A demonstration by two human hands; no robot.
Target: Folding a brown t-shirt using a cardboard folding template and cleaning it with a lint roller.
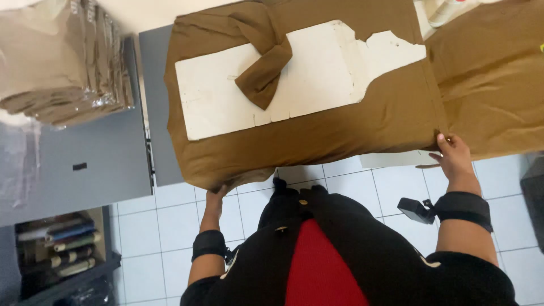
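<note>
A brown shirt (317, 136) lies spread on a grey table, with a white cardboard folding board (317, 79) on top of it and one sleeve (263, 62) folded over the board. My left hand (215, 195) grips the shirt's near edge at its lower left corner. My right hand (453, 156) pinches the shirt's near edge at the right, by a seam. Both wrists wear black bands.
A stack of bagged brown folded shirts (62, 62) sits on a second grey table (85, 164) at left. More brown cloth (493, 73) lies at right. Below are a white tiled floor (170, 221) and a shelf of rolled items (62, 249).
</note>
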